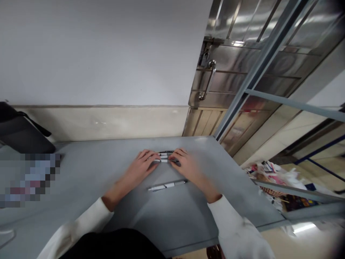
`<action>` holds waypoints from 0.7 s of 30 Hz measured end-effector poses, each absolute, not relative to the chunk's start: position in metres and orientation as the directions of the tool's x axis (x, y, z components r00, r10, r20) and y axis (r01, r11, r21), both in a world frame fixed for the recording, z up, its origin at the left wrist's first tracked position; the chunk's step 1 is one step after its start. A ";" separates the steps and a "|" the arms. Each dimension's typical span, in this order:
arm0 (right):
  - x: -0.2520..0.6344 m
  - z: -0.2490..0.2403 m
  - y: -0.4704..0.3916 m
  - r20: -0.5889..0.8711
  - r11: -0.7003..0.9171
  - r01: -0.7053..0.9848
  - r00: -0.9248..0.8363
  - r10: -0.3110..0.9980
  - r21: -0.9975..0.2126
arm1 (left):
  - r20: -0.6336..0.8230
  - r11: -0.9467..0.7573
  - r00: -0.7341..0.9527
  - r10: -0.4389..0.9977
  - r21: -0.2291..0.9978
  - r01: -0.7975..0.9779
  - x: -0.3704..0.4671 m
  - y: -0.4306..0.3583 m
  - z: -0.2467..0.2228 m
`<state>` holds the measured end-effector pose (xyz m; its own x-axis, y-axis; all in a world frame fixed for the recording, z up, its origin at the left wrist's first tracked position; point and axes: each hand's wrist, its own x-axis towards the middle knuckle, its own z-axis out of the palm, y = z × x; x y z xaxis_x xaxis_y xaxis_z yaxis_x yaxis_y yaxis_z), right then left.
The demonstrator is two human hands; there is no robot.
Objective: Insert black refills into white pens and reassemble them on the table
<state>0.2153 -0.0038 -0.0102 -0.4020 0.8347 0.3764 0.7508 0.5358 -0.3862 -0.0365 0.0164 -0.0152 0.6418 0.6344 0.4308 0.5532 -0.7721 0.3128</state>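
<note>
Several slim pens (pixel 164 157) with white labels and dark parts lie side by side across the grey table (pixel 113 158), near its back edge. The fingers of my left hand (pixel 142 164) are bent around their left ends. At the right ends, my right hand (pixel 184 163) has its fingers curled on the pens. Closer to me, a separate white-and-grey pen (pixel 167 185) with a dark tip lies slightly slanted on the table, touched by neither hand.
A black bag (pixel 23 131) stands at the back left, beside a blurred-out patch (pixel 32 180). A grey metal post (pixel 258 72) rises at the table's back right corner. Behind are a pale wall (pixel 102 54) and a metal door (pixel 226 57). Plastic bags (pixel 277 174) lie to the right.
</note>
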 end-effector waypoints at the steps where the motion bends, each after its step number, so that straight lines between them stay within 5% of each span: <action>1: 0.215 -0.009 -0.005 0.380 0.541 0.738 -0.403 0.833 -0.403 | 0.432 -0.762 0.629 0.647 0.318 0.565 -0.040 0.016 -0.015; 10: 0.212 -0.004 -0.012 0.377 0.476 0.627 -0.295 0.878 -0.617 | 0.448 -0.718 0.568 0.691 0.332 0.611 -0.041 0.008 -0.003; 21: 0.208 -0.012 -0.011 0.329 0.467 0.756 -0.344 0.880 -0.458 | 0.455 -0.740 0.585 0.672 0.367 0.564 -0.045 0.007 -0.001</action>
<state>0.2084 -0.0113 -0.0123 -0.3440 0.8795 0.3287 0.7563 0.4670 -0.4582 -0.0446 0.0070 -0.0013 0.5845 0.6716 0.4554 0.5641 -0.7397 0.3668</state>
